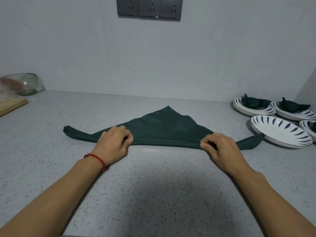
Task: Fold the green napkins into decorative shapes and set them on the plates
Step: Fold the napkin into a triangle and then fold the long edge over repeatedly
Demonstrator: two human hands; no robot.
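A dark green napkin [164, 130] lies on the grey speckled counter, folded into a wide triangle with its point away from me. My left hand [113, 145] pinches its near folded edge left of the middle. My right hand [222, 148] pinches the same edge on the right. At the right stand white plates with blue leaf marks. Two far plates [248, 109] [299, 114] each hold a folded green napkin [254, 102] [290, 105]. The nearer plate [280, 130] holds nothing. A fourth plate [309, 128] is cut off by the frame edge.
A wooden board [10, 105] and a glass bowl [25, 83] sit at the far left by the wall. Wall sockets [148, 7] hang above. The tiled wall closes the counter's back, and a side wall closes its right.
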